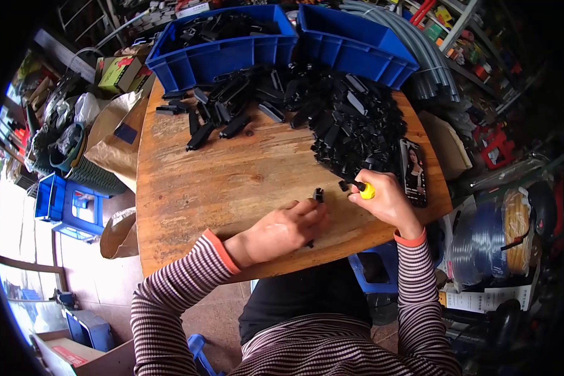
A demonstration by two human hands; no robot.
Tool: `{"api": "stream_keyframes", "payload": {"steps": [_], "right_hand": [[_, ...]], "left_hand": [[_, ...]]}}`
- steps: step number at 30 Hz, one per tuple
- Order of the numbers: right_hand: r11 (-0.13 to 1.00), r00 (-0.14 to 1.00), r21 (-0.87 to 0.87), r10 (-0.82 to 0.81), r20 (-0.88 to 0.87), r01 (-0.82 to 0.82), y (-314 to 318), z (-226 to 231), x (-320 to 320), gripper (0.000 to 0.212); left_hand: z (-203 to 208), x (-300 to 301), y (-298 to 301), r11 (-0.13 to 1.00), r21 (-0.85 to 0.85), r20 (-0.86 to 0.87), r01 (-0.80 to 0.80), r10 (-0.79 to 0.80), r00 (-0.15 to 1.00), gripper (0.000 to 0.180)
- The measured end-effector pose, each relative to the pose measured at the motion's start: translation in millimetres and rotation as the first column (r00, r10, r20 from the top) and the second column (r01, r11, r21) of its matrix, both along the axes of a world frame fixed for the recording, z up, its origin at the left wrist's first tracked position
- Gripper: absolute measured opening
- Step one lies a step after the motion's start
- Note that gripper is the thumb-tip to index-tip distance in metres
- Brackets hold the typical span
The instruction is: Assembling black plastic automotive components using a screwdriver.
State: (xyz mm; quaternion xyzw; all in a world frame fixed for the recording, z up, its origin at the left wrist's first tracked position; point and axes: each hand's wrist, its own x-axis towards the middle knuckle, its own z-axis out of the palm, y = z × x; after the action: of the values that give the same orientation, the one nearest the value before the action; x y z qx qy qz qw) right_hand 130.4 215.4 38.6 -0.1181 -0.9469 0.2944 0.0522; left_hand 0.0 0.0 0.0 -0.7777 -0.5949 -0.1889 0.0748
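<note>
My left hand [285, 227] is closed around a narrow black plastic part [319, 195] low over the front of the wooden table [219, 188]. Both ends of that part stick out past my fingers; its middle is hidden. My right hand [385, 199], to the right, grips a yellow-and-black handled tool [367, 190], which looks like a screwdriver. A small black piece [343, 185] shows at my right fingertips, apart from the left hand's part. Beyond my hands lie a heap of small black pieces [351, 135] and several longer black plastic parts [232, 94].
Two blue bins stand at the table's far edge; the left bin [222, 59] holds more black parts, the right bin [363, 53] stands beside it. A phone [415, 174] lies near the right edge. Left of the table are a paper bag [116, 135] and a blue stool [75, 207].
</note>
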Motion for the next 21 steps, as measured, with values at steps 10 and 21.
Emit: {"api": "stream_keyframes", "payload": {"steps": [10, 21], "right_hand": [[0.987, 0.928, 0.099, 0.151, -0.339, -0.125, -39.7, -9.2, -27.7, 0.015], [0.948, 0.915, -0.160, 0.207, -0.347, -0.275, -29.5, 18.7, -41.2, 0.013]], "left_hand": [[-9.2, 10.0, 4.4, 0.987, 0.148, -0.139, -0.066, 0.087, 0.986, 0.040], [-6.5, 8.0, -3.3, 0.995, 0.094, -0.173, -0.041, 0.057, 0.983, 0.035]]}}
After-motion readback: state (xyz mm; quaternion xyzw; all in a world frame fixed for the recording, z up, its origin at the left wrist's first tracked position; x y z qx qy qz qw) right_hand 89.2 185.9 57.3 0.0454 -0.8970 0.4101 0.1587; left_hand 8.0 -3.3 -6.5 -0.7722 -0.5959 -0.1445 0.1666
